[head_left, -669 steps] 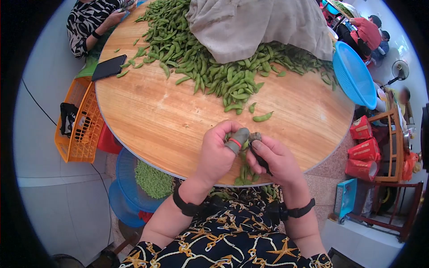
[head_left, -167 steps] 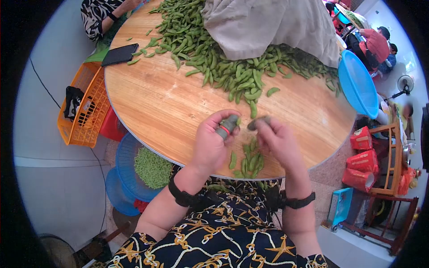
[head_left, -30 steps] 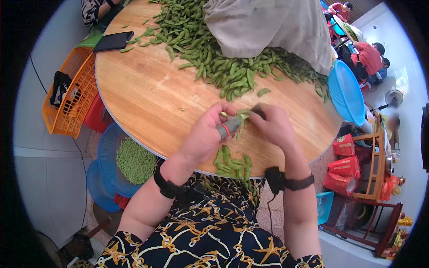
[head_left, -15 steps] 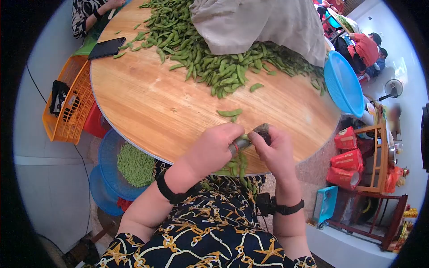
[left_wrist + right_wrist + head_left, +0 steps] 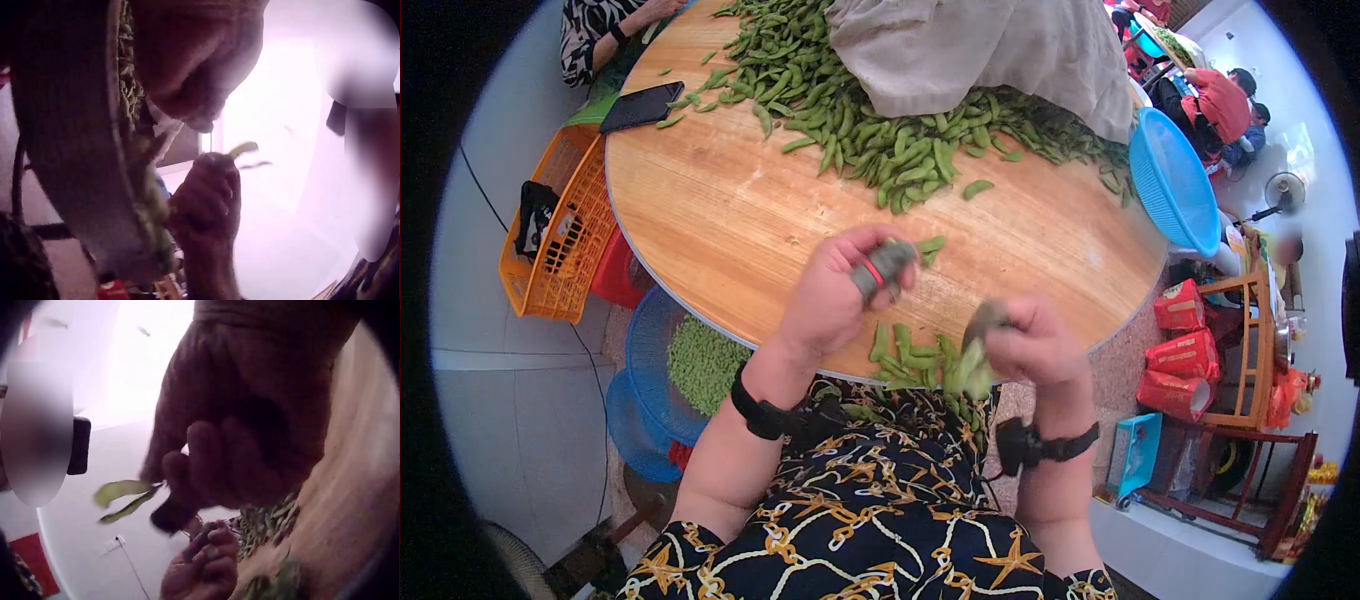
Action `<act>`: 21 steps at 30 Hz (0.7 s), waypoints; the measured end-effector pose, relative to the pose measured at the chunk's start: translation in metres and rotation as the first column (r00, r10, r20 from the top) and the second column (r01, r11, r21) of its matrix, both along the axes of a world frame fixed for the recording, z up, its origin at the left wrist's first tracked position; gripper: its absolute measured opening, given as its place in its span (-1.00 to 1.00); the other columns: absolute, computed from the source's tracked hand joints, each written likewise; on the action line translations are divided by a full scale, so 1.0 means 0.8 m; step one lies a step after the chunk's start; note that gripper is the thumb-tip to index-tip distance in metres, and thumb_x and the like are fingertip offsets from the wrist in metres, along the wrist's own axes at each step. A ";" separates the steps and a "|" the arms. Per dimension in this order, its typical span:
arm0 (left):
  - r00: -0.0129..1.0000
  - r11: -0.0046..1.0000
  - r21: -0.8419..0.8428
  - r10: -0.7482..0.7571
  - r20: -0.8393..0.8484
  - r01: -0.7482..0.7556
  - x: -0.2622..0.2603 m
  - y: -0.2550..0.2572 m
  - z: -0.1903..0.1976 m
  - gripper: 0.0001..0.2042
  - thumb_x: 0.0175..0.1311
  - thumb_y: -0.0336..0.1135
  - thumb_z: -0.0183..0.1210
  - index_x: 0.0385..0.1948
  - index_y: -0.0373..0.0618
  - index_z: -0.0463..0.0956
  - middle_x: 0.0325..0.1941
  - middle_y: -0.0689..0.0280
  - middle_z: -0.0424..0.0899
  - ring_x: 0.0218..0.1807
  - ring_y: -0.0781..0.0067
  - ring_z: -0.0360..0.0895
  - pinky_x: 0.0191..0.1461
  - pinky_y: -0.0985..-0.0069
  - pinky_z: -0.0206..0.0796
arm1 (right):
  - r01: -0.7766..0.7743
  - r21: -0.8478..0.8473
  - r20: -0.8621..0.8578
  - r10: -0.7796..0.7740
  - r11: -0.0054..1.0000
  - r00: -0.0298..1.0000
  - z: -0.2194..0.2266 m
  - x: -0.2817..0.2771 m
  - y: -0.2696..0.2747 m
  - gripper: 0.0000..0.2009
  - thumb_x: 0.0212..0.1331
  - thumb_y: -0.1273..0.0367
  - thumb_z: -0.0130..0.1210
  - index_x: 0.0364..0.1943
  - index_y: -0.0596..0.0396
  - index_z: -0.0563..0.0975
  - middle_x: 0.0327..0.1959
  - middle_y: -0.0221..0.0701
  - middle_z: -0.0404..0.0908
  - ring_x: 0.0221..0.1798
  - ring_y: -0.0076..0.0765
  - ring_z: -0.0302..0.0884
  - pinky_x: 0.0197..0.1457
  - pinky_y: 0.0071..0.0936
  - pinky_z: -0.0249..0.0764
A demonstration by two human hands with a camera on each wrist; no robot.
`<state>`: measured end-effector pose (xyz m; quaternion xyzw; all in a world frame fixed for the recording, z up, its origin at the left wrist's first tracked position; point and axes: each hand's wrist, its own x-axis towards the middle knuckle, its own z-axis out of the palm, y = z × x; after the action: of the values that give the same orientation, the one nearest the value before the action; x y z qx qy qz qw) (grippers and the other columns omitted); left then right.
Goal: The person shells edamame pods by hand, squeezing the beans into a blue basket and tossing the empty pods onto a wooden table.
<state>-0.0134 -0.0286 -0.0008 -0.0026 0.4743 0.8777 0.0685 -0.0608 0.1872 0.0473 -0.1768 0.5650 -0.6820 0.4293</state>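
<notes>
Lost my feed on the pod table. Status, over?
Left hand curled, thumb sleeved, holding nothing visible. Right hand pinching a split pod at the table edge. Nothing between the hands.

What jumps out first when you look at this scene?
A great heap of green soybean pods spreads across the far half of the round wooden table, partly under a beige cloth. Nearer, the right hand pinches an opened pod, and the left hand wears a grey thumb guard.
</notes>
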 end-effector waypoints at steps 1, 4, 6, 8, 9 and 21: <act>0.989 0.979 0.146 0.145 -0.027 -0.140 -0.003 -0.003 -0.003 -0.90 0.21 -0.45 -0.02 -0.34 -0.15 0.49 -0.51 0.38 0.49 -0.56 0.72 0.30 -0.56 0.78 0.06 | -0.354 0.075 -0.088 0.360 0.932 0.929 0.007 -0.009 0.001 -0.81 0.14 0.34 0.04 -0.36 0.24 0.47 -0.62 -0.62 0.43 -0.62 -0.67 0.30 -0.58 -0.64 0.23; 0.978 0.936 0.292 0.210 -0.006 -0.199 -0.007 -0.004 0.000 -0.89 0.23 -0.45 -0.05 -0.33 -0.18 0.46 -0.41 0.31 0.49 -0.51 0.67 0.32 -0.57 0.80 0.03 | 0.136 0.411 -0.728 0.234 0.902 0.644 -0.012 -0.029 -0.035 -0.84 0.05 0.35 0.05 -0.31 0.10 0.49 -0.60 -0.38 0.52 -0.53 -0.26 0.48 -0.43 -0.34 0.39; 0.974 0.914 0.341 0.226 0.019 -0.219 -0.007 -0.005 -0.002 -0.89 0.24 -0.44 -0.06 -0.33 -0.19 0.46 -0.39 0.29 0.49 -0.49 0.65 0.33 -0.56 0.80 0.02 | 0.473 0.494 -0.860 0.327 0.730 0.392 -0.016 -0.040 -0.054 -0.83 -0.06 0.36 0.07 -0.32 0.00 0.51 -0.53 -0.11 0.52 -0.42 0.02 0.49 -0.34 -0.22 0.42; 0.973 0.929 0.289 0.222 0.059 -0.230 -0.005 -0.012 -0.010 -0.85 0.25 -0.36 -0.08 -0.27 -0.20 0.41 -0.30 0.22 0.44 -0.46 0.60 0.31 -0.55 0.82 0.03 | 0.457 0.553 -0.831 0.422 0.697 0.362 -0.015 -0.040 -0.060 -0.82 -0.06 0.36 0.07 -0.32 0.02 0.51 -0.52 -0.11 0.52 -0.41 0.03 0.49 -0.34 -0.21 0.42; 0.973 0.930 0.287 0.221 0.059 -0.229 -0.005 -0.012 -0.012 -0.85 0.25 -0.36 -0.08 -0.27 -0.20 0.41 -0.30 0.22 0.44 -0.46 0.60 0.31 -0.55 0.82 0.03 | 0.440 0.611 -0.791 0.518 0.658 0.324 -0.015 -0.041 -0.061 -0.82 -0.05 0.36 0.07 -0.31 0.04 0.51 -0.52 -0.11 0.53 -0.41 0.04 0.49 -0.33 -0.19 0.41; 0.993 0.993 0.118 -0.023 0.113 0.010 0.001 0.023 0.002 -0.91 0.12 -0.43 0.15 -0.37 -0.20 0.51 -0.45 0.43 0.51 -0.42 0.72 0.37 -0.42 0.80 0.18 | 0.304 0.160 -0.186 -0.274 0.939 0.944 -0.012 0.022 -0.037 -0.88 0.13 0.35 0.06 -0.41 0.10 0.46 -0.62 -0.64 0.36 -0.57 -0.75 0.23 -0.52 -0.73 0.17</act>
<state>-0.0124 -0.0103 0.0007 -0.0450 0.4173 0.9018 0.1030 -0.0434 0.1576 0.0380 -0.1051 0.6790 -0.6653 0.2921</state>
